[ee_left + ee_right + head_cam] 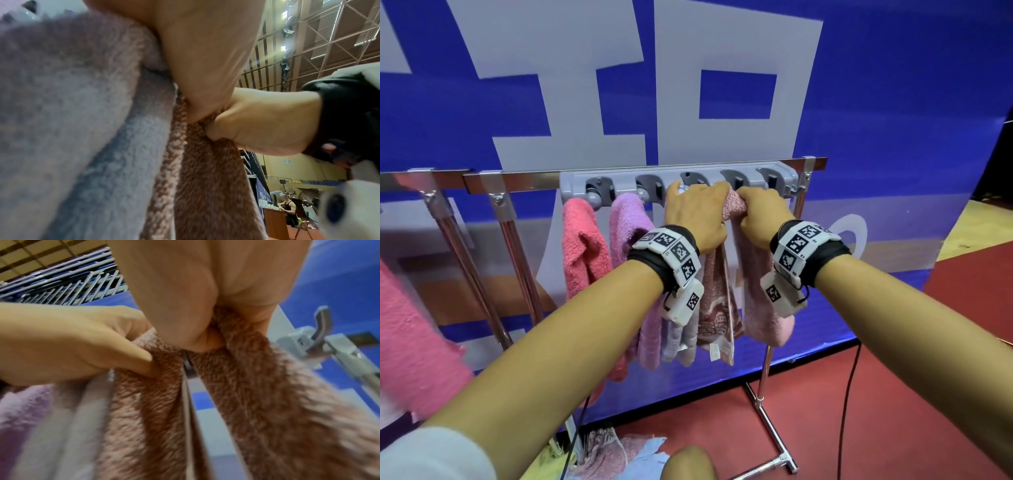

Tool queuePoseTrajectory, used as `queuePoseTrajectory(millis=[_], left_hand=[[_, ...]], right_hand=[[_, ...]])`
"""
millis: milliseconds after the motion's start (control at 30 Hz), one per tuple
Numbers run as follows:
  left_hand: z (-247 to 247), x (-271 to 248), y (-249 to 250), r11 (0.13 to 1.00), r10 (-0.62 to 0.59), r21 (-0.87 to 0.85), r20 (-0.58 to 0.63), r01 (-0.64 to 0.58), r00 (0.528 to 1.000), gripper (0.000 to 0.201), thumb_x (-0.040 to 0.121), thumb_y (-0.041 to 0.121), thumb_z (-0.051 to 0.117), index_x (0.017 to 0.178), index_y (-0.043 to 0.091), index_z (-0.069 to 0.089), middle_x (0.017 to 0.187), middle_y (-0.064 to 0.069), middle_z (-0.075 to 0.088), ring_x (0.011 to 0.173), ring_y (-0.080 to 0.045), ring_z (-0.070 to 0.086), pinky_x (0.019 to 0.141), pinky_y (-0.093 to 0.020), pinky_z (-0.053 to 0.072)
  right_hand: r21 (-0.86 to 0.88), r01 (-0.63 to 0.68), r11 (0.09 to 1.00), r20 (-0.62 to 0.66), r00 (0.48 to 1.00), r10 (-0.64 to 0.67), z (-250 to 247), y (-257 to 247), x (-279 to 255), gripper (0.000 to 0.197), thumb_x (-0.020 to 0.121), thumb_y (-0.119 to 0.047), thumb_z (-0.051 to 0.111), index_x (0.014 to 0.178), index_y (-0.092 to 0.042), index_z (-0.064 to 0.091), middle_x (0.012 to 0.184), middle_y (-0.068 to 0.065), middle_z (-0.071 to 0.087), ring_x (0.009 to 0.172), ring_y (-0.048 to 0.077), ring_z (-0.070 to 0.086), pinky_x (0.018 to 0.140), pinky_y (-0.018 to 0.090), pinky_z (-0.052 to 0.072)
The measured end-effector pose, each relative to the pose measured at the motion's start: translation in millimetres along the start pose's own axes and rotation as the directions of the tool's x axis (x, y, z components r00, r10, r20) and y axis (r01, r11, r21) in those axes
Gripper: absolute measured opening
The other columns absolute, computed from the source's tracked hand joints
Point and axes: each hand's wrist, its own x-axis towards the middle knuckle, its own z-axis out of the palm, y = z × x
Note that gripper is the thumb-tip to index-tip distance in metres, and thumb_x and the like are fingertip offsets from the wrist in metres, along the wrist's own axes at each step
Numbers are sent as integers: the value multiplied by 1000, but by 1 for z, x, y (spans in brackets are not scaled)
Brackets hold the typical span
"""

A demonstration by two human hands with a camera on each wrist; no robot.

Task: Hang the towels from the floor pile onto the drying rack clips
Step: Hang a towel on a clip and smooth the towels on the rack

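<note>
A grey clip bar [678, 180] sits on the metal drying rack's top rail. A pink towel [582, 240] and a purple towel [626, 222] hang from its left clips. A lavender-grey towel [681, 339] hangs behind my left wrist. Both hands bunch the top of a dusty-pink towel [732, 205] just under the fourth clip. My left hand [697, 209] grips it on the left and my right hand [758, 210] on the right, fingers curled into the cloth [257, 394]. The clip behind the hands is hidden. A floor pile of towels [613, 448] lies below.
An empty grey clip hook [322, 331] stands at the bar's right end. Another pink towel [410, 335] hangs at the far left. The rack's leg [767, 404] and foot stand on red floor, a black cable [849, 394] runs down beside them, and a blue banner [893, 137] is close behind.
</note>
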Motion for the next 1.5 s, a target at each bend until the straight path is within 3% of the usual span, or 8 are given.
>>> queuePoseTrajectory(millis=[200, 400, 567, 700, 967, 1133, 1333, 1500], left_hand=[[-7, -3, 0, 1000, 19, -24, 50, -18, 999, 49, 70, 22, 60, 117, 26, 49, 106, 5, 66, 112, -25, 59, 107, -54, 26], [-14, -11, -1, 996, 52, -83, 100, -44, 994, 72, 73, 34, 63, 141, 26, 40, 132, 5, 57, 126, -24, 52, 111, -62, 24], [-27, -20, -5, 979, 75, -195, 82, -58, 994, 65, 73, 44, 53, 134, 26, 51, 130, 2, 61, 123, -26, 54, 104, -55, 38], [-48, -28, -15, 949, 79, -307, 26, -67, 996, 67, 68, 45, 51, 131, 22, 56, 124, -3, 66, 115, -30, 59, 96, -48, 48], [-92, -60, -63, 974, -3, -226, 22, 8, 1000, 83, 69, 51, 50, 145, 20, 45, 142, -4, 55, 131, -28, 49, 108, -49, 39], [-104, -93, -114, 993, -48, -100, 76, 55, 996, 93, 65, 73, 41, 145, 27, 41, 147, 0, 47, 137, -26, 38, 111, -56, 32], [-121, -133, -157, 988, -145, -47, 74, 149, 987, 100, 63, 83, 37, 147, 29, 38, 149, 1, 44, 139, -26, 35, 110, -61, 31], [-123, -163, -199, 986, -164, -8, 96, 165, 982, 102, 66, 86, 36, 152, 30, 30, 149, 0, 45, 139, -27, 36, 109, -60, 34]], right_hand=[[26, -31, 999, 118, 993, 28, -5, -2, -8, 24, 80, -3, 51, 103, -2, 56, 101, 18, 64, 95, 37, 59, 71, 34, 45], [91, -55, 994, 123, 991, 44, -12, -5, -19, 21, 80, -18, 59, 100, -13, 54, 85, 4, 62, 87, 29, 62, 68, 35, 50], [154, -46, 987, 75, 997, 35, -28, -13, -27, 63, 79, -25, 64, 138, -16, 43, 127, 9, 60, 109, 27, 60, 93, 42, 51], [203, 41, 978, 16, 999, -45, -47, -29, -33, 69, 79, -20, 64, 144, -17, 40, 136, 10, 54, 119, 25, 55, 99, 36, 47], [119, 266, 956, -41, 964, -263, -56, -85, -45, 69, 84, -28, 64, 147, -17, 38, 149, 6, 43, 135, 19, 42, 106, 29, 33], [73, 372, 925, -37, 928, -370, -48, -123, -48, 73, 84, -35, 65, 148, -14, 36, 151, 6, 41, 138, 21, 39, 108, 25, 29], [23, 474, 880, 23, 880, -475, -31, -180, -53, 77, 82, -42, 64, 148, -14, 36, 149, 8, 44, 135, 26, 42, 110, 37, 37], [47, 550, 834, 53, 832, -552, -4, -227, -63, 71, 82, -32, 67, 145, -15, 39, 144, 7, 46, 131, 24, 43, 101, 30, 36]])
